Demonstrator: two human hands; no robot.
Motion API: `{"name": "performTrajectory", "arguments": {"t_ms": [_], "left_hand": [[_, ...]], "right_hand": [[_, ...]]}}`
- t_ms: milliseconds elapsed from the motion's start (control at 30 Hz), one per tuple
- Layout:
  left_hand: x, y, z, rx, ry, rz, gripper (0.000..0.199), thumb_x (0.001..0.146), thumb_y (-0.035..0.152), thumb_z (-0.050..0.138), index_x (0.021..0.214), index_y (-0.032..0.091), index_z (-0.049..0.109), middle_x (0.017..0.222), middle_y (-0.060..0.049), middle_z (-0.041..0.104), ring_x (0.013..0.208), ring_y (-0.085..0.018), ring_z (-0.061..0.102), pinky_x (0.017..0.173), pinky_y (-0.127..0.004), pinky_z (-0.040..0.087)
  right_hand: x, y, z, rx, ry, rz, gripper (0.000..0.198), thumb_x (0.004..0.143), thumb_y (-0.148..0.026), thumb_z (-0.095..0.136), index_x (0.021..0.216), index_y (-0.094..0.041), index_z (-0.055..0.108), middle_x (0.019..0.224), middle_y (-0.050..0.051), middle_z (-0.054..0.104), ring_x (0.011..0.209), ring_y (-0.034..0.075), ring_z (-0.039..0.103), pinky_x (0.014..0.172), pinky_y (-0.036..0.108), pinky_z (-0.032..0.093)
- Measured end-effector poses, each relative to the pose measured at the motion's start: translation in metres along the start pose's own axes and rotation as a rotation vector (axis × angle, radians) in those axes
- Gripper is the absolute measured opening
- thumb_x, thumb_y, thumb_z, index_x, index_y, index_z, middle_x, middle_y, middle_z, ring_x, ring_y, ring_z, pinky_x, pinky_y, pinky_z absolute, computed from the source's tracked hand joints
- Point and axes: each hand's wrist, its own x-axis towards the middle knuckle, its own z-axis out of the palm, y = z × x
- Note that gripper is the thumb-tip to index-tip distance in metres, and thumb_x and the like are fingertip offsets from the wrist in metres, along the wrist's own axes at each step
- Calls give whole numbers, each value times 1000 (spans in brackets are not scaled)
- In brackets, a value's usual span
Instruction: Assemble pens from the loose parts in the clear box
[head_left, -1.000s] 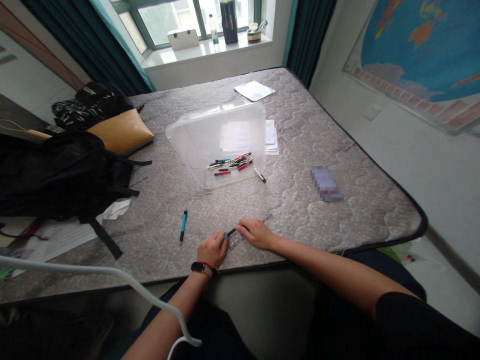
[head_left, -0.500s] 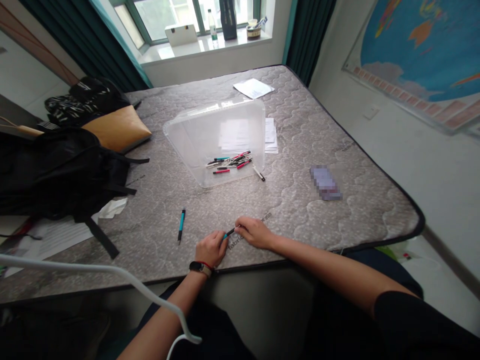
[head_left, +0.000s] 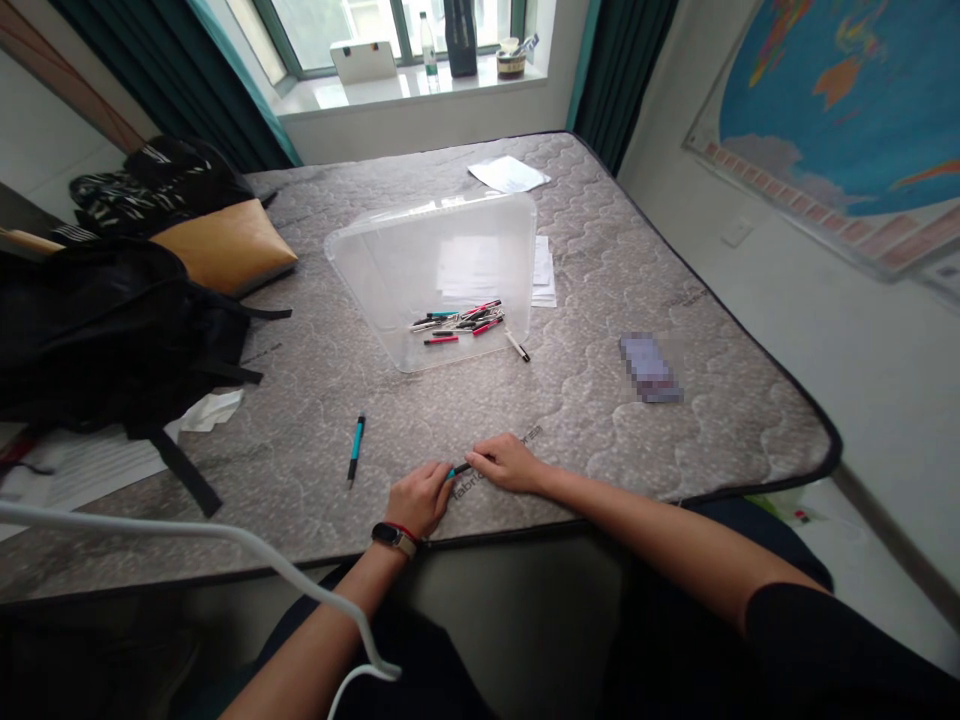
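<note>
Teal-tipped black pen (head_left: 460, 468) lies slanted left-to-right between both hands at the mattress's (head_left: 600, 400) near edge: left hand (head_left: 420, 497) pinches its near end, right hand (head_left: 504, 463) grips the far.

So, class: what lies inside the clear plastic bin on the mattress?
Inside the clear plastic bin, a loose pile of pens with red, teal and black parts lies near its front corner. Papers show behind it; anything beneath the pens is covered.

Printed wording on mattress (head_left: 600, 330) near front edge, too blurred to read.
</note>
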Motion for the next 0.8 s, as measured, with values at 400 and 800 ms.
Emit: {"name": "performTrajectory", "arguments": {"t_ms": [400, 800], "left_hand": [[26, 25, 0, -90, 167, -115, 34, 98, 41, 33, 105, 27, 63, 92, -4, 69, 81, -18, 63, 64, -27, 36], [28, -5, -30, -254, 122, -8, 33, 95, 45, 41, 90, 29, 69, 86, -3, 66, 76, -17, 61, 63, -26, 36]], "right_hand": [[14, 7, -9, 350, 32, 338, 61, 91, -63, 40, 50, -19, 51, 42, -2, 47, 39, 9, 42, 45, 22, 34], [24, 8, -7, 391, -114, 361, 55, 90, -61, 46, 56, -18, 51, 45, -3, 48, 38, 7, 38, 40, 21, 27]]}}
